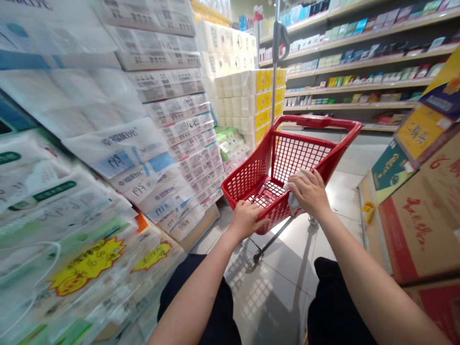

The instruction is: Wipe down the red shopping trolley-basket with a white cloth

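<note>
A red plastic shopping cart [247,186] stands in the aisle before me, its near end turned toward me and its handle at the far side. My left hand [247,219] grips the near rim, fingers curled over the edge and thumb stretched to the right along it. At the near right corner my right hand [308,190] presses a crumpled white cloth or tissue [293,203] onto the rim. The cloth shows below and beside the fingers, and the rest is hidden under them. A grey metal pole [275,67] rises behind the cart's left side.
Tall stacks of packaged tissue paper [183,103] line the left, with yellow price signs [89,263] in front. Cardboard boxes [420,215] close in on the right. Goods fill the wall shelves [359,43] behind. Tiled floor [273,287] lies between my dark-clothed legs.
</note>
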Demonstrator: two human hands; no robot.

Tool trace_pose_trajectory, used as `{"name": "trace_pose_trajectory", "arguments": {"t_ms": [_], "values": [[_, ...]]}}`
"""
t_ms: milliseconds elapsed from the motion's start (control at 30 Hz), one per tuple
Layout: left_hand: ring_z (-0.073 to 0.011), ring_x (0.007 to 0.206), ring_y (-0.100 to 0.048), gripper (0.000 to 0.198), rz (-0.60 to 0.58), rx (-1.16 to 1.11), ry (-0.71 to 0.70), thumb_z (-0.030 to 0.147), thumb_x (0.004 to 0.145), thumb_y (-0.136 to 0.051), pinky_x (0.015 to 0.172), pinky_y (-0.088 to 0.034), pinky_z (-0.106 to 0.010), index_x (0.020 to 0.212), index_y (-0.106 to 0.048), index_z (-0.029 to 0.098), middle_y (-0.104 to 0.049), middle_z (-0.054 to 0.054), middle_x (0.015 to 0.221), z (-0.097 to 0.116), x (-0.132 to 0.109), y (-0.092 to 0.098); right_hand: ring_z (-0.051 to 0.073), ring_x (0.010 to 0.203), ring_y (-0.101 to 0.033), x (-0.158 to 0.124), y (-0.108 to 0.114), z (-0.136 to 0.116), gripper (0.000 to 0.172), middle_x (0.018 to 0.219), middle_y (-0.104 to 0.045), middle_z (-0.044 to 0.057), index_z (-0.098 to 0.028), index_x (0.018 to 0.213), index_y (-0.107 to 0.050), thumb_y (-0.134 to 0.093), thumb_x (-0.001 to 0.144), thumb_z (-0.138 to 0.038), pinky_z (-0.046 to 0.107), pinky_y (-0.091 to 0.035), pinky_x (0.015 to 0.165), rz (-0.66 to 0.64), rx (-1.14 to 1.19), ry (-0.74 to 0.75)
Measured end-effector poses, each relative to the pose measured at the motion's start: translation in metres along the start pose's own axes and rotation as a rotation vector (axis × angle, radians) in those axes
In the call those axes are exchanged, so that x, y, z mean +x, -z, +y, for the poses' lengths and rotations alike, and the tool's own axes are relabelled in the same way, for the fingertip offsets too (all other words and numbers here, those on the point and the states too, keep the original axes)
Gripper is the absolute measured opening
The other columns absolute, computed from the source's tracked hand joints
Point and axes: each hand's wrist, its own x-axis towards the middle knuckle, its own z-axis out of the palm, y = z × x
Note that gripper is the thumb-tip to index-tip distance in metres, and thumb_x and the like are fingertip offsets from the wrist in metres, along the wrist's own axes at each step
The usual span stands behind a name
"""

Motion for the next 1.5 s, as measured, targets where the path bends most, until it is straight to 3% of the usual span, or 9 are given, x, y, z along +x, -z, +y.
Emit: {"name": "trace_pose_trajectory", "arguments": {"t_ms": [133,367,533,733,933,1067,1200,1333,1500], "values": [[-0.0225,0.089,-0.06,0.045,0.053,-0.075,0.08,0.051,0.082,-0.063,0.087,-0.036,-0.037,0.11,-0.049,0.019,-0.064,-0.005,0.094,-0.004,0.001,-0.004,0.024,0.116,-0.045,-0.009,-0.007,-0.035,0.03,0.108,-0.063,0.005,-0.025,0.11,-0.06,-0.034,0.097,-0.034,0.046,-0.022,0.111,-0.058,0.063,0.075],[-0.0208,0.094,-0.058,0.058,0.132,-0.194,0.095,0.019,0.072,-0.063,0.088,-0.04,-0.036,0.121,-0.03,0.021,-0.058,-0.005,0.104,-0.013,-0.003,-0.005,0.025,0.112,-0.045,-0.029,-0.005,-0.115,0.029,0.11,-0.06,0.008,-0.02,0.117,-0.055,-0.045,0.092,-0.031,0.044,-0.03,0.106,-0.19,0.167,0.364],[-0.0211,0.085,-0.059,0.067,0.074,-0.236,0.14,0.039,0.073,-0.07,0.078,-0.043,-0.034,0.124,-0.03,0.022,-0.058,-0.002,0.095,-0.013,-0.003,0.001,0.021,0.114,-0.049,-0.02,-0.008,-0.071,0.029,0.115,-0.063,0.004,-0.026,0.122,-0.055,-0.044,0.095,-0.029,0.04,-0.028,0.109,-0.19,0.133,0.466],[-0.0238,0.091,-0.061,0.074,0.022,-0.189,0.17,0.057,0.072,-0.071,0.081,-0.044,-0.034,0.126,-0.034,0.024,-0.06,-0.005,0.105,-0.016,-0.001,0.008,0.022,0.124,-0.045,-0.008,-0.011,0.002,0.033,0.121,-0.062,0.002,-0.028,0.123,-0.055,-0.035,0.097,-0.029,0.05,-0.016,0.116,-0.006,0.013,0.083],[-0.0226,0.09,-0.061,0.056,-0.05,-0.029,0.131,0.051,0.08,-0.062,0.09,-0.04,-0.037,0.121,-0.039,0.021,-0.063,-0.003,0.096,-0.023,-0.006,0.023,0.022,0.122,-0.044,-0.01,-0.012,-0.032,0.032,0.119,-0.061,0.005,-0.025,0.121,-0.055,-0.035,0.097,-0.03,0.045,-0.021,0.114,-0.016,0.021,0.039],[-0.0243,0.107,-0.057,0.055,0.025,0.13,0.11,0.03,0.081,-0.061,0.106,-0.03,-0.041,0.129,-0.036,0.019,-0.06,-0.009,0.116,-0.011,-0.005,0.03,0.023,0.125,-0.041,-0.013,-0.01,-0.069,0.037,0.124,-0.059,0.005,-0.027,0.132,-0.049,-0.038,0.097,-0.029,0.042,-0.025,0.111,-0.054,0.042,0.119],[-0.0251,0.105,-0.058,0.056,0.023,0.138,0.193,0.033,0.083,-0.059,0.092,-0.04,-0.037,0.131,-0.035,0.017,-0.06,-0.01,0.116,0.002,0.002,0.022,0.022,0.124,-0.043,-0.011,-0.012,-0.087,0.041,0.127,-0.058,0.003,-0.03,0.137,-0.045,-0.043,0.096,-0.028,0.039,-0.026,0.109,-0.088,0.053,0.226],[-0.0223,0.096,-0.061,0.039,0.015,0.14,0.336,0.046,0.093,-0.046,0.073,-0.044,-0.031,0.124,-0.042,0.022,-0.062,-0.006,0.107,-0.005,0.0,0.016,0.02,0.122,-0.047,-0.004,-0.01,-0.075,0.038,0.125,-0.06,0.001,-0.032,0.132,-0.049,-0.042,0.096,-0.026,0.043,-0.019,0.115,-0.083,0.035,0.249],[-0.019,0.093,-0.059,0.025,-0.013,0.19,0.31,0.044,0.097,-0.041,0.068,-0.043,-0.028,0.108,-0.05,0.023,-0.06,-0.005,0.105,-0.021,-0.009,0.023,0.024,0.131,-0.04,0.007,0.002,-0.019,0.039,0.131,-0.057,0.002,-0.031,0.132,-0.051,-0.04,0.095,-0.025,0.054,-0.011,0.116,0.068,-0.038,0.053]]}}
